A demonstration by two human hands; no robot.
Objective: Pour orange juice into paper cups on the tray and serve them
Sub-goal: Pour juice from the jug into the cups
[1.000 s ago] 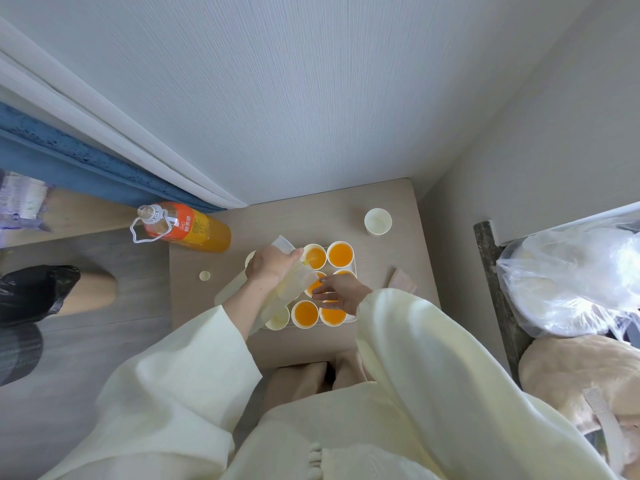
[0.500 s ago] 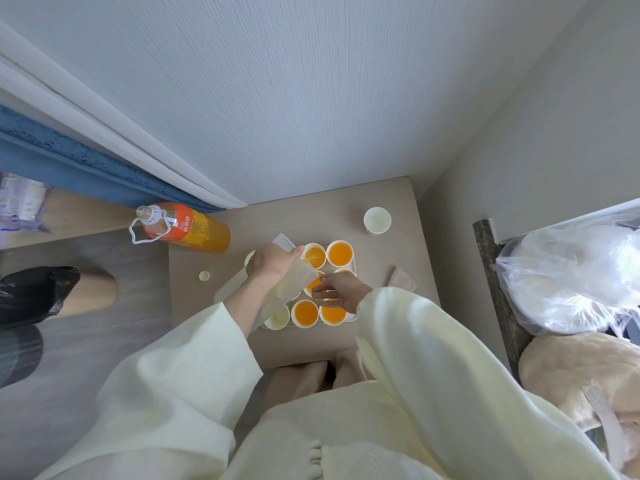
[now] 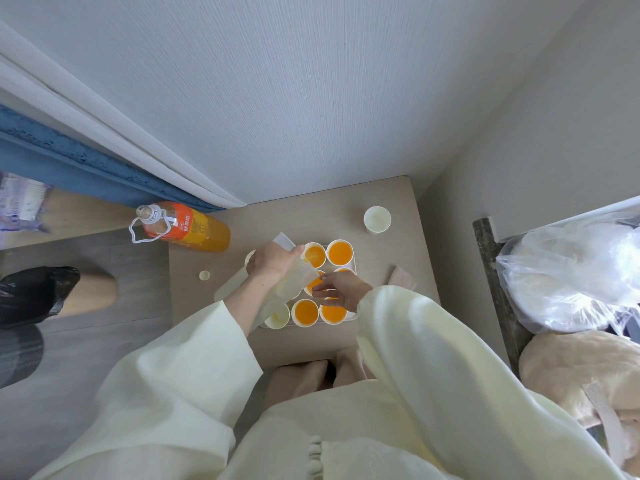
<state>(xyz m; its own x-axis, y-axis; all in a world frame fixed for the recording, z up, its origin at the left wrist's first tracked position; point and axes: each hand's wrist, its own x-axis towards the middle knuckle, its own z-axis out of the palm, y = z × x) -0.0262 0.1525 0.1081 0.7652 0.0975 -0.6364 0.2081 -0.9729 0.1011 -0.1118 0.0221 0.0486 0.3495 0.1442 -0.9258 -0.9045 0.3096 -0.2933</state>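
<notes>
A white tray (image 3: 354, 269) on the small table holds several paper cups. Orange juice fills the two far cups (image 3: 340, 252) and two near cups (image 3: 305, 311). The near-left cup (image 3: 277, 317) has only a little in it. My left hand (image 3: 272, 262) grips a translucent plastic jug (image 3: 298, 280), tilted with its spout over the middle cup (image 3: 314, 284). My right hand (image 3: 341, 289) holds that middle cup at its rim, hiding most of it. The orange juice bottle (image 3: 187, 227) stands open at the table's far left.
An empty paper cup (image 3: 377, 220) sits apart at the far right of the table (image 3: 388, 251). The bottle cap (image 3: 204, 275) lies at the left and a pink cloth (image 3: 401, 278) to the right of the tray. Walls close in behind and right; a plastic bag (image 3: 571, 271) sits right.
Both hands keep their places over the tray, and the jug stays tilted above the middle cup.
</notes>
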